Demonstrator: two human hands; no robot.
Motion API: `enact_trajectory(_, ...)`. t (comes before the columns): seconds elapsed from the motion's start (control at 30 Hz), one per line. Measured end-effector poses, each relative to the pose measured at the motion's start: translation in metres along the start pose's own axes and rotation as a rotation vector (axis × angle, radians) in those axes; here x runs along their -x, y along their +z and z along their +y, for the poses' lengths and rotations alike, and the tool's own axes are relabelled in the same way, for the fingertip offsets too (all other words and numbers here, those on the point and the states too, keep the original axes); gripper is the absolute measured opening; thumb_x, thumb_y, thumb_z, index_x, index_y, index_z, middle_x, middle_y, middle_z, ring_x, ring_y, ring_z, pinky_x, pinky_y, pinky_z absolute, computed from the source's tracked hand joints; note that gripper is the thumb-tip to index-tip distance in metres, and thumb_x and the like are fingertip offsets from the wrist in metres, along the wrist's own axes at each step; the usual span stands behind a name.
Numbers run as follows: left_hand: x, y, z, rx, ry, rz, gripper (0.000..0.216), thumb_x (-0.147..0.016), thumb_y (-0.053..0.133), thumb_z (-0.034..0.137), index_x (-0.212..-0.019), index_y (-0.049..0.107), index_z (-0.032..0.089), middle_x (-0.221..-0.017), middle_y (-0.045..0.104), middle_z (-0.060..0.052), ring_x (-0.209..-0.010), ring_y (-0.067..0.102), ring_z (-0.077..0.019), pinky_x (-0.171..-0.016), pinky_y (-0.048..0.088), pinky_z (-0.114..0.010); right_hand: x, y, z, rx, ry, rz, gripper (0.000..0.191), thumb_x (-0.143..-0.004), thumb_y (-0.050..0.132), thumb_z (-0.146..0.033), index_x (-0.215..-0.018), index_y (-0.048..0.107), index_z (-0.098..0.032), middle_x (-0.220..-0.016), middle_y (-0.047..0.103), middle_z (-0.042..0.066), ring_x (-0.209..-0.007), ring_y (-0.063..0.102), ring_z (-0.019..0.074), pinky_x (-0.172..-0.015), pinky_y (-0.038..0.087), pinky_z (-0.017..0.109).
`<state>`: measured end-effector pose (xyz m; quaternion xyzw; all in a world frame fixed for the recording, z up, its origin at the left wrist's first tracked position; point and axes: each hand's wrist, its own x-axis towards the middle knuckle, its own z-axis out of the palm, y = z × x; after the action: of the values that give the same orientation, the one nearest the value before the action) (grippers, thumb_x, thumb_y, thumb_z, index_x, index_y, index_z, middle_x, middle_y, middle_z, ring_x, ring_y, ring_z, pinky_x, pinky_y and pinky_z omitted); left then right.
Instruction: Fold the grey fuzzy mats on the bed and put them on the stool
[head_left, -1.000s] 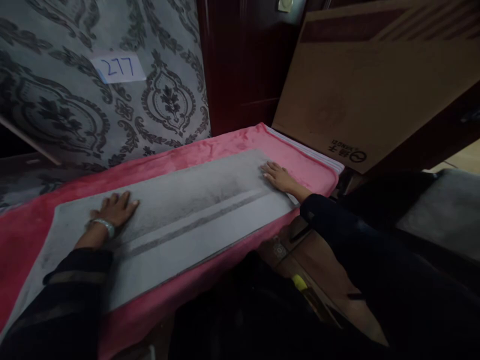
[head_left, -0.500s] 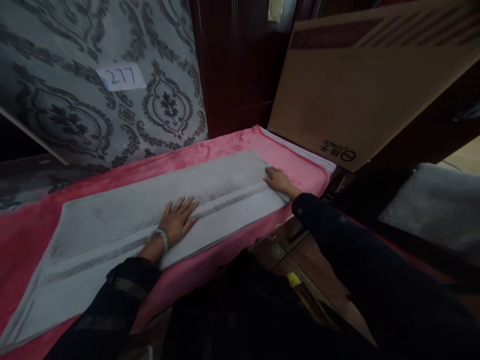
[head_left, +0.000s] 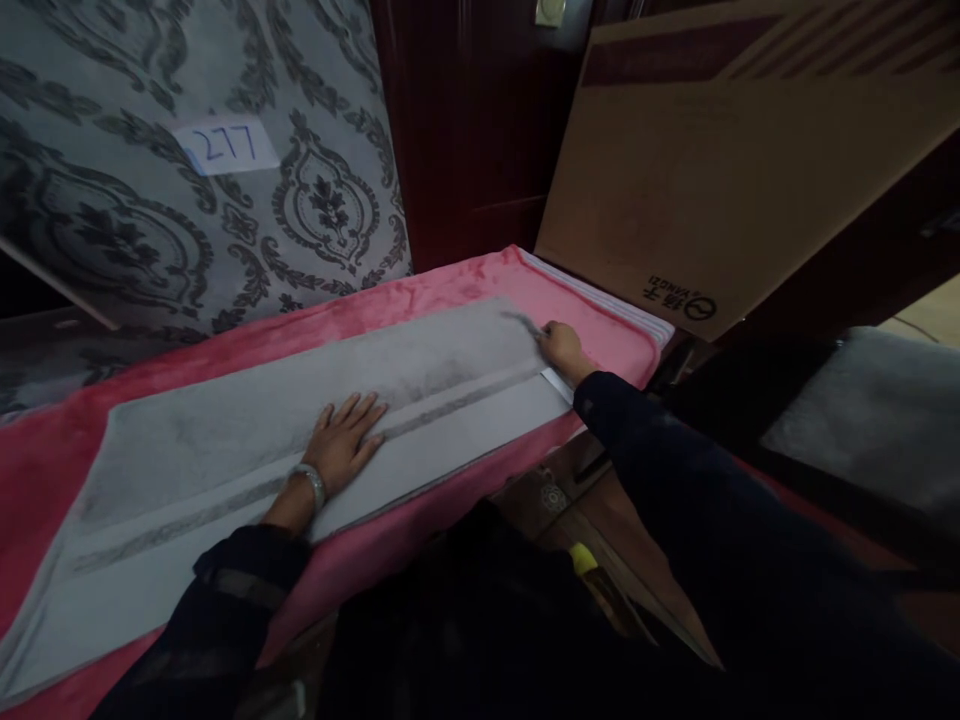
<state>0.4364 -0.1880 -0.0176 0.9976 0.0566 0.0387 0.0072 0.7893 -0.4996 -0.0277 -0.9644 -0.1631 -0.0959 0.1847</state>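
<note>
A long grey towel (head_left: 225, 440) with a darker stripe lies flat on a pink blanket (head_left: 420, 295) that covers a low surface. My left hand (head_left: 343, 440) rests on the towel's middle, palm down with fingers spread, a bracelet on its wrist. My right hand (head_left: 561, 347) is at the towel's far right end, fingers pinched on the towel's edge, which lifts slightly there.
A patterned grey wall (head_left: 150, 200) with a paper label reading 277 (head_left: 225, 146) stands behind the blanket. A large cardboard box (head_left: 720, 170) leans at the right, next to a dark wooden door (head_left: 465, 130). Grey fabric (head_left: 862, 420) lies at the far right.
My left hand slid from the towel's left part to its middle. My right hand went from lying flat on the towel's right end to pinching its edge.
</note>
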Motion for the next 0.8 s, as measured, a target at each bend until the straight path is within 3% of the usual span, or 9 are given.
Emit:
enact_trajectory(0.17,0.0,0.001,0.0,0.012,0.012,0.0,0.059,-0.1,0.027,0.048,-0.154,0.039,0.028,-0.163,0.034,-0.004,-0.154,0.02,-0.0285,-0.123,0.013,-0.054,-0.006,0.003,0.005,-0.111,0.065,0.066,0.039,-0.1,0.04,-0.037,-0.12,0.063,-0.013,-0.117,0.068,0.018,-0.106,0.061,0.0288,-0.089,0.049,0.037)
enact_trajectory(0.33,0.0,-0.001,0.001,0.013,0.001,-0.008,0.058,-0.099,0.029,0.046,-0.154,0.04,0.029,-0.161,0.038,-0.004,-0.153,0.022,-0.029,-0.123,0.014,-0.055,0.004,0.011,0.004,-0.124,0.089,0.045,0.036,-0.1,0.045,-0.04,-0.114,0.065,-0.014,-0.113,0.069,0.018,-0.104,0.062,0.0306,-0.087,0.048,0.038)
enact_trajectory(0.6,0.001,0.001,0.001,0.006,0.016,0.003,0.058,-0.099,0.029,0.046,-0.154,0.04,0.028,-0.162,0.036,-0.005,-0.153,0.022,-0.0295,-0.122,0.015,-0.057,0.032,-0.008,0.006,-0.088,-0.031,0.001,0.051,-0.094,0.052,-0.034,-0.14,0.051,-0.012,-0.123,0.066,0.018,-0.108,0.062,0.0317,-0.09,0.05,0.038)
enact_trajectory(0.7,0.001,0.002,-0.002,-0.007,0.015,-0.009,0.059,-0.1,0.027,0.046,-0.155,0.038,0.028,-0.164,0.032,-0.004,-0.154,0.019,-0.029,-0.123,0.013,-0.056,0.048,-0.016,0.004,0.0,-0.087,-0.017,0.053,-0.094,0.047,-0.03,-0.144,0.049,-0.013,-0.133,0.058,0.02,-0.113,0.058,0.035,-0.093,0.049,0.044)
enact_trajectory(0.8,-0.003,-0.003,0.0,-0.003,-0.038,-0.067,0.06,-0.099,0.03,0.047,-0.156,0.037,0.028,-0.165,0.03,-0.005,-0.154,0.02,-0.0305,-0.122,0.015,-0.059,0.068,-0.021,-0.006,0.059,-0.148,0.048,0.051,-0.096,0.04,-0.028,-0.144,0.049,-0.015,-0.143,0.051,0.02,-0.126,0.048,0.038,-0.101,0.044,0.052)
